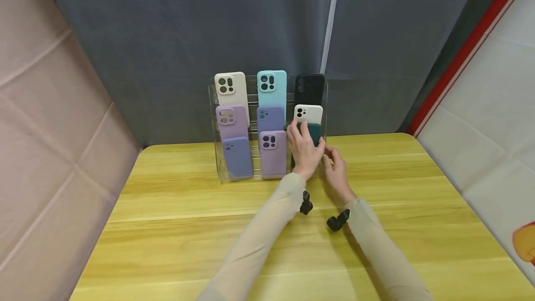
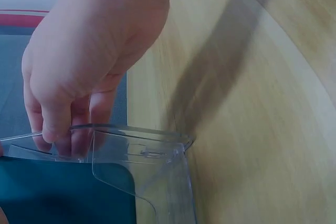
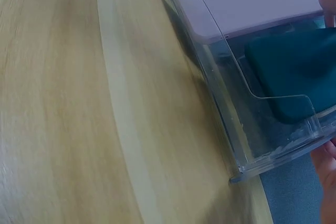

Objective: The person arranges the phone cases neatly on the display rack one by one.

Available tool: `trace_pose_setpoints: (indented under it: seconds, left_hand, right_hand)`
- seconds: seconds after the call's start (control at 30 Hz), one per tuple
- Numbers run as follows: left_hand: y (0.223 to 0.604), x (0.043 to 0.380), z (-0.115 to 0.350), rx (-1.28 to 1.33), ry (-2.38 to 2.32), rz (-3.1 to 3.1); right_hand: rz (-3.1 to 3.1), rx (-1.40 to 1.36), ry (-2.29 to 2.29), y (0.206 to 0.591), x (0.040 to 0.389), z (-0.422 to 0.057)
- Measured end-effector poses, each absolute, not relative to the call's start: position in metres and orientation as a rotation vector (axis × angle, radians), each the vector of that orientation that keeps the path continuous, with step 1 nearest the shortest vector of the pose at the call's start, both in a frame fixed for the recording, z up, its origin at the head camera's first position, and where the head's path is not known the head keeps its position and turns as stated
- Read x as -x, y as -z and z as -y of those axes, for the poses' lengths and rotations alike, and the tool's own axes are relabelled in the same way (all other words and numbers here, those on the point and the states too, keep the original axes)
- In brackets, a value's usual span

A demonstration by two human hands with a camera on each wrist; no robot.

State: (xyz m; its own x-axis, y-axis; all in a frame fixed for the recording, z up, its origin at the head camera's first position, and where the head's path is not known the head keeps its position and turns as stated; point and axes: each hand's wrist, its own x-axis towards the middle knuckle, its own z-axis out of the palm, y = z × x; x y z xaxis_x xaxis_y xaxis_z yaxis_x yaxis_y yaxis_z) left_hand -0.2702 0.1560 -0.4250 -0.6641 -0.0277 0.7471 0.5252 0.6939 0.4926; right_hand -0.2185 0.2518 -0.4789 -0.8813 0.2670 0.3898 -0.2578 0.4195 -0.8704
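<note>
A dark teal phone case (image 1: pixel 315 131) stands in the bottom right slot of a clear tiered display rack (image 1: pixel 218 161). My left hand (image 1: pixel 306 151) holds this case, fingers at its top and thumb by its right edge; the hand hides much of it. At the rack's right side, my right hand (image 1: pixel 336 173) grips the clear side wall, its fingers showing through the plastic in the left wrist view. Directly behind the teal case is a white case (image 1: pixel 309 112), and a black case (image 1: pixel 309 88) stands above that. The pale purple case (image 3: pixel 247 3) is beside it.
More cases fill the rack's other columns: cream (image 1: pixel 238 88), light blue (image 1: pixel 279 92), lilac (image 1: pixel 238 127), and blue-violet (image 1: pixel 239 164) among them. The rack stands at the back of a wooden table (image 1: pixel 167 226), close to a grey curtain (image 1: pixel 175 50).
</note>
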Motion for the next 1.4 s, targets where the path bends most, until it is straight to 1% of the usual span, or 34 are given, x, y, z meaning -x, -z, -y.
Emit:
trace_pose_setpoints:
  seconds: [0.3, 0.53, 0.63, 0.83, 0.93, 1.03, 1.13, 1.27, 1.4]
  left_hand:
    - [0.424, 0.264, -0.159, 0.318, 0.862, 2.204]
    - [0.433, 0.259, -0.158, 0.286, 0.827, 2.243]
    - [0.436, 0.26, -0.156, 0.279, 0.821, 2.25]
    - [0.433, 0.26, -0.152, 0.272, 0.796, 2.314]
    - [0.428, 0.258, -0.15, 0.272, 0.774, 2.358]
    - [0.421, 0.255, -0.146, 0.318, 0.78, 2.382]
    - [0.412, 0.251, -0.137, 0.44, 0.891, 2.333]
    - [0.402, 0.246, -0.113, 0.586, 1.035, 2.209]
    - [0.398, 0.245, -0.077, 0.649, 1.041, 2.131]
  right_hand:
    - [2.192, -0.04, -1.434, 0.477, 0.219, -0.252]
    - [2.179, -0.081, -1.482, 0.45, 0.205, -0.24]
    - [2.184, -0.072, -1.494, 0.452, 0.207, -0.24]
    - [2.19, -0.077, -1.465, 0.477, 0.223, -0.251]
    - [2.194, -0.093, -1.486, 0.47, 0.219, -0.248]
    - [2.22, -0.1, -1.509, 0.454, 0.211, -0.243]
    - [2.26, -0.085, -1.519, 0.443, 0.206, -0.244]
    - [2.278, -0.104, -1.524, 0.44, 0.205, -0.253]
    - [2.346, -0.182, -1.42, 0.448, 0.203, -0.268]
